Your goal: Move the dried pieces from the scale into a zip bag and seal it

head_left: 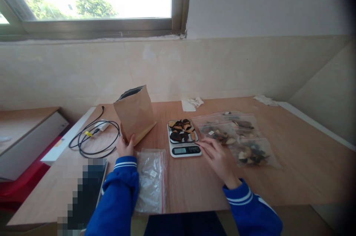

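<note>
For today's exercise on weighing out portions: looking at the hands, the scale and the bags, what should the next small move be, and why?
Probably tip the weighed pieces off the scale into the empty bag. The scale holds a full pile and its display shows a reading, the right hand rests beside it, filled bags lie to the right, and the left hand holds the paper bag.

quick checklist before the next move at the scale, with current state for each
1. Scale flat on the table: ok.
2. Dried pieces all on the pan, none spilled beside it: ok.
3. Display readable: cannot tell, too small.
4. Left hand steadying the upright open brown paper bag: ok.
5. Right hand off the scale: cannot tell, its fingertips are at the front right corner.
6. Empty clear zip bag within reach: ok.
</note>
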`<action>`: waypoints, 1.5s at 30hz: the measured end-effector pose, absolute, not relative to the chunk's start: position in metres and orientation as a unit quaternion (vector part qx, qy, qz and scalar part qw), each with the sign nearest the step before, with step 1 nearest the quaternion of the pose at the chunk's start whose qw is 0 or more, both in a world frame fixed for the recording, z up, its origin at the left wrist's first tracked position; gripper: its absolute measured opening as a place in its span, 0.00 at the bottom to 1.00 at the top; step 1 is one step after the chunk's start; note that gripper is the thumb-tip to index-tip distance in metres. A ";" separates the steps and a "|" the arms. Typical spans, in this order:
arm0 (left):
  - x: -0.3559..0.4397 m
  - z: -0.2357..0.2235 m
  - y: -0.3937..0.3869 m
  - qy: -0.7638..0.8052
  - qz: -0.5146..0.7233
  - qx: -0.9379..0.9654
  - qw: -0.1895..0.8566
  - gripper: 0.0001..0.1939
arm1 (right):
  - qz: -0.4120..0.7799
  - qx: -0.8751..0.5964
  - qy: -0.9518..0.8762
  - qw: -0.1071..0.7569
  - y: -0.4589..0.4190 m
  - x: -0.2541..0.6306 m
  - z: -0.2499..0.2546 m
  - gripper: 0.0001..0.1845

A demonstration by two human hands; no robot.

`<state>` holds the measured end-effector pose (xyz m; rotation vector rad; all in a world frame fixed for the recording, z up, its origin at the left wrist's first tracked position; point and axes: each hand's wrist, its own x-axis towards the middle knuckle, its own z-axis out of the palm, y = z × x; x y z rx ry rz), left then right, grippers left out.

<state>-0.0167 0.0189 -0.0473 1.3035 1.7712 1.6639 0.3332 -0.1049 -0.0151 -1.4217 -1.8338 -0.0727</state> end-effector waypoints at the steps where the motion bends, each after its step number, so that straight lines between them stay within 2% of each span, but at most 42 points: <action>1: -0.016 -0.048 0.019 0.632 0.587 0.472 0.184 0.27 | -0.037 -0.571 -0.711 0.410 -0.110 0.336 -0.017 0.14; 9: -0.012 -0.048 0.013 0.607 0.599 0.505 0.134 0.39 | -0.059 -0.598 -0.665 0.444 -0.146 0.368 -0.056 0.13; 17: -0.012 -0.011 -0.044 0.593 0.581 0.557 0.007 0.41 | -0.054 -0.638 -0.679 0.360 -0.160 0.383 -0.081 0.14; 19: -0.008 0.001 -0.068 0.551 0.538 0.638 0.021 0.34 | -0.045 -0.651 -0.677 0.342 -0.161 0.383 -0.079 0.15; 21: -0.001 0.010 -0.090 0.525 0.410 0.742 0.072 0.21 | -0.038 -0.656 -0.674 0.336 -0.162 0.382 -0.075 0.15; 22: 0.003 0.012 -0.099 0.499 0.352 0.784 0.113 0.17 | -0.037 -0.656 -0.674 0.338 -0.163 0.381 -0.074 0.15; 25: 0.014 0.012 -0.117 0.504 0.297 0.794 0.162 0.18 | -0.039 -0.653 -0.672 0.347 -0.165 0.379 -0.071 0.16; 32: 0.016 0.016 -0.114 0.530 0.333 0.763 0.161 0.20 | -0.050 -0.651 -0.667 0.360 -0.167 0.378 -0.070 0.16; 36: 0.011 0.013 -0.114 0.483 0.262 0.810 0.207 0.18 | -0.061 -0.646 -0.664 0.372 -0.168 0.378 -0.070 0.14; 41: 0.015 -0.022 -0.117 0.470 0.203 0.836 0.196 0.29 | -0.045 -0.642 -0.659 0.389 -0.173 0.376 -0.066 0.15; 43: 0.019 -0.028 -0.116 0.487 0.193 0.832 0.184 0.27 | -0.026 -0.640 -0.652 0.406 -0.175 0.369 -0.062 0.15; 45: 0.023 -0.024 -0.114 0.504 0.176 0.826 0.183 0.18 | 0.012 -0.633 -0.644 0.429 -0.178 0.354 -0.056 0.15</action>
